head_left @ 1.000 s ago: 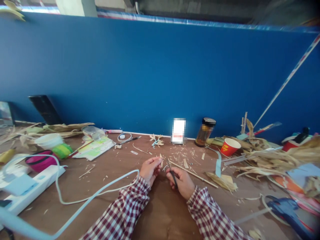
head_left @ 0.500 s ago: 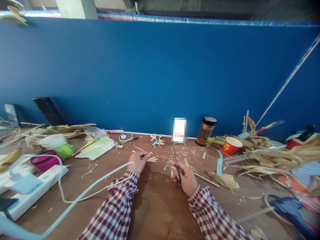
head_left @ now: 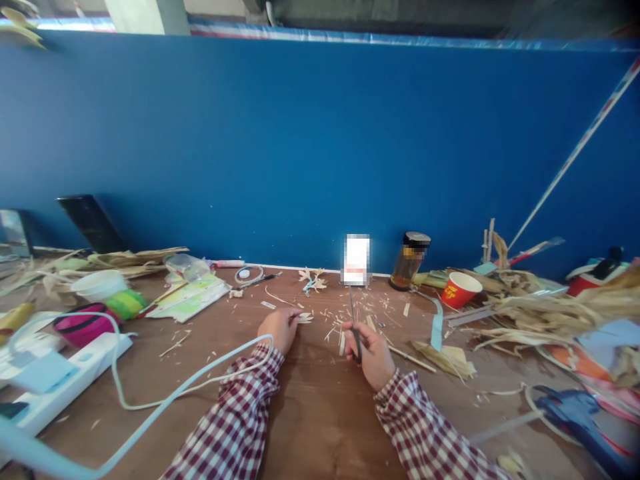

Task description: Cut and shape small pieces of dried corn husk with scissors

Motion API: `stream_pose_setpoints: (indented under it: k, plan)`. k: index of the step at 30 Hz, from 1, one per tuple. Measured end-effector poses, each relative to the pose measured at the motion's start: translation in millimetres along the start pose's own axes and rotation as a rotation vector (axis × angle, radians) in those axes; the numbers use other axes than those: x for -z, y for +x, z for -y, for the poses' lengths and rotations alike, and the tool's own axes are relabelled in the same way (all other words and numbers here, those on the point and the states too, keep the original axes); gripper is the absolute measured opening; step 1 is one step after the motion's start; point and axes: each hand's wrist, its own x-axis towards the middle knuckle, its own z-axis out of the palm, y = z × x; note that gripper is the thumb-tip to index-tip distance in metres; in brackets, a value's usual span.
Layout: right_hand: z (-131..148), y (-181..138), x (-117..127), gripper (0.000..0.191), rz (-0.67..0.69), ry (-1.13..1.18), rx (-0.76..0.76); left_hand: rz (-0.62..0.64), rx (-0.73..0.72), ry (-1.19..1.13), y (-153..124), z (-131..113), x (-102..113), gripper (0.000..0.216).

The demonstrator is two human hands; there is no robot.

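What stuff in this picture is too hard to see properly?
Head view:
- White card: front blurred out.
- Jar: label blurred out.
- Pale scrap pinched by the left hand: too small to identify.
- Thin dark tool in the right hand: handle hidden in its grip.
- Blue tool: smeared, cut off by the corner.

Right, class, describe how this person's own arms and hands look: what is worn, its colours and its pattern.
Both arms wear long sleeves in a dark red and white check, left sleeve and right sleeve alike, reaching the wrists. The left hand and right hand are bare: no gloves; no ring or watch shows.
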Motion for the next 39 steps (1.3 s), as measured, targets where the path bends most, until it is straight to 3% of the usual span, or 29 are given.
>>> stream_pose_setpoints:
  k: [5, 13, 19, 24, 29, 32, 39]
  plan:
    - [-3.2, 1.1, 1.2, 0.034, -0.029, 0.038, 0.001, 0.004, -0.072, 0.138, -1.7, -2.3, 3.6, 0.027]
    - [-6.2, 7.8, 9.5, 0.038, -0.253, 0.05, 0.084, 0.028, -0.132, 0.191, -4.8, -3.7, 0.5, 0.022]
    - [-3.8, 8.1, 10.1, 0.038, -0.278, 0.043, 0.071, -0.021, -0.165, 0.178, -7.6, -8.6, 1.7, 0.021]
    - [-4.8, 8.9, 10.1, 0.038, -0.277, -0.001, 0.073, -0.018, -0.206, 0.166, -18.1, -27.1, -0.7, 0.027]
    - [-8.8, 9.5, 12.2, 0.041, -0.293, -0.074, 0.124, 0.122, -0.337, 0.155, -38.5, -56.4, -14.6, 0.022]
    - [-9.7, 9.2, 15.6, 0.031, -0.328, -0.219, 0.166, 0.155, -0.318, 0.218, -46.0, -66.4, -22.1, 0.022]
    - [-7.0, 9.3, 27.3, 0.02, -0.277, -0.907, 0.187, 0.198, -0.287, 0.253, -44.3, -64.8, -20.7, 0.023]
